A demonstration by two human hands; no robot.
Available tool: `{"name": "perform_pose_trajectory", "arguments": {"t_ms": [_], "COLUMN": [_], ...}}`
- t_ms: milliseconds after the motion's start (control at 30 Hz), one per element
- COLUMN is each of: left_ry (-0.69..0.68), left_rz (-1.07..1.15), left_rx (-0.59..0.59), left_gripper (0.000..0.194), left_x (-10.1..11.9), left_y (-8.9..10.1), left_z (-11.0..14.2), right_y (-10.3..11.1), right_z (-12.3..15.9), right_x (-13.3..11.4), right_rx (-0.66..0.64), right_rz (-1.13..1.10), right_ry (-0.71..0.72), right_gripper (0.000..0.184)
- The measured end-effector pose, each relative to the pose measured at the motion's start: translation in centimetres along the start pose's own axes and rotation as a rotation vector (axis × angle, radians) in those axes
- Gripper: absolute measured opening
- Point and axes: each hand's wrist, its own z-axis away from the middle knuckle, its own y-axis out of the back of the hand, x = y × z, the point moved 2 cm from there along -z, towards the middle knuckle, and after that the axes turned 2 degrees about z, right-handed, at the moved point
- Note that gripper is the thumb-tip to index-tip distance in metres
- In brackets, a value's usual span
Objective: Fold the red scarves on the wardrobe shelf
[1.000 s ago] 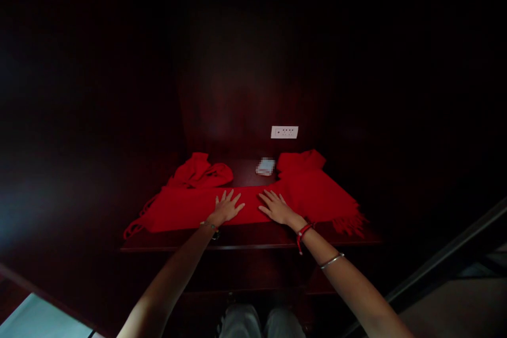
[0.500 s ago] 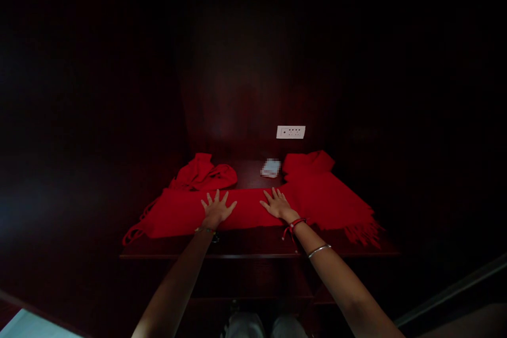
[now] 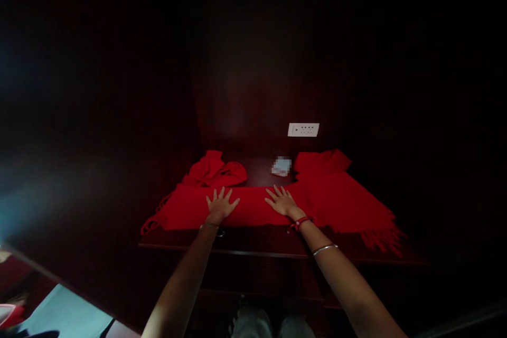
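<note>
A red fringed scarf [image 3: 253, 206] lies spread across a dark wooden shelf [image 3: 261, 243]. Its left part is bunched at the back, and the right part fans out with a fringe at the corner. My left hand [image 3: 222, 206] rests flat on the scarf left of the middle, fingers spread. Flat on the same strip, to the right, is my right hand [image 3: 282, 203], its fingers also apart. Neither hand grips the cloth. Bracelets show on both wrists.
A white socket plate [image 3: 303, 130] is set in the dark back wall [image 3: 241, 100]. Below it, a small blurred pale item [image 3: 281, 166] lies on the shelf behind the scarf. Dark panels stand on both sides. Pale blue surfaces [image 3: 67, 311] show at the lower left.
The view has turned slightly left, so the shelf and scarf appear farther right. Both hands stay flat on the scarf. More of the lower left area shows.
</note>
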Motion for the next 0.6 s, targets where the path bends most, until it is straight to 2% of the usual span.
{"name": "perform_pose_trajectory", "arguments": {"t_ms": [100,200,267,333,400,467,533,600], "left_ry": [0.093,0.248,0.3,0.317,0.261,0.088,-0.159,-0.404], "left_rz": [-0.015,-0.06,-0.092,-0.119,-0.131,-0.114,-0.062,0.002], "left_rx": [0.006,0.004,0.024,0.065,0.124,0.147,0.089,0.016], "left_gripper": [0.069,0.068,0.065,0.061,0.06,0.06,0.059,0.057], "left_x": [-4.5,-9.5,-11.3,-11.3,-9.6,-7.2,-5.1,-4.0], "left_y": [1.1,2.4,3.1,3.4,3.2,2.7,2.2,1.9], "left_z": [0.0,0.3,0.6,1.1,1.9,2.9,4.0,5.1], "right_y": [-0.1,-0.2,-0.3,-0.3,-0.1,0.3,0.9,1.3], "right_z": [0.3,0.5,0.6,0.6,0.8,1.3,2.1,3.3], "right_x": [0.8,0.7,0.6,0.6,0.6,0.5,0.0,-0.7], "right_rx": [0.047,0.08,0.099,0.134,0.193,0.27,0.338,0.356], "right_rz": [0.029,0.055,0.06,0.056,0.049,0.045,0.025,-0.026], "right_ry": [0.009,0.019,0.029,0.04,0.057,0.088,0.151,0.264], "right_gripper": [0.06,0.059,0.059,0.058,0.056,0.054,0.051,0.049]}}
